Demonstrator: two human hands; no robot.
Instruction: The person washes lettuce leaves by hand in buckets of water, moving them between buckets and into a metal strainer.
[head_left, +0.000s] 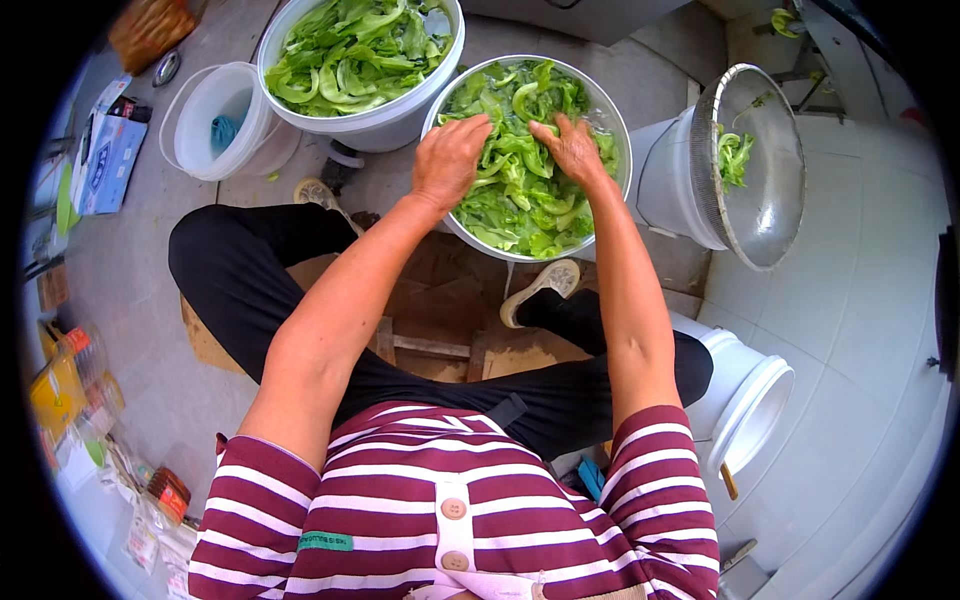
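Note:
A round white plastic bucket (624, 139) before me holds water and green lettuce leaves (517, 187). My left hand (452, 159) lies at the left side of this bucket, over the leaves, its fingertips hidden among them or bent under. On the upper right, my right hand (573, 150) touches the leaves with thumb and fingers partly spread; whether it grips any, I cannot tell. A second white bucket (360, 129), up and to the left, is full of more lettuce leaves (360, 56) in water.
At the right, a metal mesh strainer (769, 172) with a few leaves leans on a white bucket (667, 176). Another white bucket (750, 412) lies by my right knee. To the left are a handled clear bucket (199, 150) with a blue item and a blue box (112, 165).

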